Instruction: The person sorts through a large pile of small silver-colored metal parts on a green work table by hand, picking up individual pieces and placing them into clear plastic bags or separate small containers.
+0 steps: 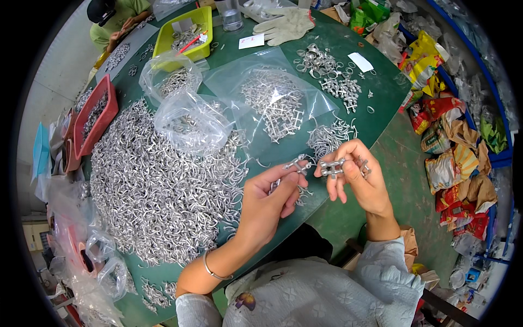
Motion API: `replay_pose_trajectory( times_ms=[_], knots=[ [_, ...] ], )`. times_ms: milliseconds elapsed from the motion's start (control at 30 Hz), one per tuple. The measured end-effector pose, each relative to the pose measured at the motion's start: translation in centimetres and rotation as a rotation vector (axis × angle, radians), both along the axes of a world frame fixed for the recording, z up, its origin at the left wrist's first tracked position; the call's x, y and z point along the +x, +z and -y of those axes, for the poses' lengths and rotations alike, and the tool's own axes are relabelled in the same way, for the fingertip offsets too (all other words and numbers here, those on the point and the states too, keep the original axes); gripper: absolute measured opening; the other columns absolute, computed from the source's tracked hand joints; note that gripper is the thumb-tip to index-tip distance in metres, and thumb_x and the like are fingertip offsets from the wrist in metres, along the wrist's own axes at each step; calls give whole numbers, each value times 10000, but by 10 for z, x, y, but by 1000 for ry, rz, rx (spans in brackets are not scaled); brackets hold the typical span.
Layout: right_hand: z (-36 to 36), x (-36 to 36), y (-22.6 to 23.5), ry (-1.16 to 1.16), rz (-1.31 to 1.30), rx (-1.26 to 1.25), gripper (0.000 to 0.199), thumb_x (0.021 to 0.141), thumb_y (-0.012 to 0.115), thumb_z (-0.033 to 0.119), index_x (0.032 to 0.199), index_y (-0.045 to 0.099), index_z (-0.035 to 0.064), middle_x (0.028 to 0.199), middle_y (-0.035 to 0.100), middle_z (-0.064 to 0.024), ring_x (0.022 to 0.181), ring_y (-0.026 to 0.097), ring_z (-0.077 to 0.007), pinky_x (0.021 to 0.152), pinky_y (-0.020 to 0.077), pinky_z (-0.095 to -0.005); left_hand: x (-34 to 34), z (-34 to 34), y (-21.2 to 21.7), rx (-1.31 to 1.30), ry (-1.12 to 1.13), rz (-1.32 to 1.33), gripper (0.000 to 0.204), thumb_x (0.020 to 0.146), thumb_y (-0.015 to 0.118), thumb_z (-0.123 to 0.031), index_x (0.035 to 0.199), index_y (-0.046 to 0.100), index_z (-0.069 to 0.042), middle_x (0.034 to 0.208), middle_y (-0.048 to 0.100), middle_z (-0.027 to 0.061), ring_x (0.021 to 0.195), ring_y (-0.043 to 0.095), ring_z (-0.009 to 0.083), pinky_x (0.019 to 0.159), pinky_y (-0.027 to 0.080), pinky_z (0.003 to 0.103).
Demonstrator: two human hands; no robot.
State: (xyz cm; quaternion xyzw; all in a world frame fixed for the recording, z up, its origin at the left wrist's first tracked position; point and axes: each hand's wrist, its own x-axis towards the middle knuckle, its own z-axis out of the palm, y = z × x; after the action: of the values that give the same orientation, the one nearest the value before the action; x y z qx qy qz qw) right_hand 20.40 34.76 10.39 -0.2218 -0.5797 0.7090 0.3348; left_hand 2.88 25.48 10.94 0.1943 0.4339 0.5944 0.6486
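My left hand [268,197] is closed on a small silver metal fitting [297,165], pinched at the fingertips; more metal shows under its fingers. Close by on the right, my right hand [362,177] grips another silver metal fitting [332,168] between thumb and fingers, with further metal pieces [364,168] among the fingers. Both hands are raised over the near right edge of the green table. Just beyond them lies a small heap of curved metal pieces [331,136]. To the left spreads a very large pile of similar curved silver pieces [158,191].
Clear plastic bags [196,128] and a plastic sheet bearing fittings [272,101] lie behind the pile. Rings [324,62], a glove [286,26], a yellow-green basket [188,32] and a red basket [98,117] are farther off. Another person [117,24] works at far left. Packages [452,163] fill shelves at right.
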Motion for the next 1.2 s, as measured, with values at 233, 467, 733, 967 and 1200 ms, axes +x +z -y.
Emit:
replay_pose_trajectory(
  times_ms=[233,467,733,967,1200],
  knots=[
    [19,-4,9,28,116,93,236,906,559,24,1117,460,-11,1037,573,-108,671,559,-98,486,430,-197,1,10,7,17,11,-6,266,950,500,-63,1176,566,61,866,585,48,566,407,47,435,309,174],
    [21,-11,10,-87,187,576,409,713,779,8,1047,544,-8,1073,556,-114,596,463,-49,548,372,-209,2,15,11,33,50,30,257,938,532,-46,1171,596,43,848,602,41,554,414,32,439,313,179],
    [26,-14,16,-162,180,571,432,661,816,2,1037,602,-15,1076,549,-98,584,420,-27,523,361,-205,0,20,12,44,19,94,256,952,513,-59,1175,596,36,846,596,45,547,403,35,449,316,184],
    [27,-14,14,-212,168,588,431,640,830,-1,1018,624,-14,1060,542,-98,598,439,-21,523,368,-194,-1,21,12,63,-15,149,272,959,515,-85,1195,584,32,854,590,44,557,401,38,455,323,190],
    [26,-15,10,-227,155,608,441,635,836,-2,1020,622,-15,1058,520,-99,606,442,-16,520,366,-181,-3,24,14,63,-32,186,281,964,506,-84,1211,573,32,841,574,36,556,400,37,456,333,190]
  ],
)
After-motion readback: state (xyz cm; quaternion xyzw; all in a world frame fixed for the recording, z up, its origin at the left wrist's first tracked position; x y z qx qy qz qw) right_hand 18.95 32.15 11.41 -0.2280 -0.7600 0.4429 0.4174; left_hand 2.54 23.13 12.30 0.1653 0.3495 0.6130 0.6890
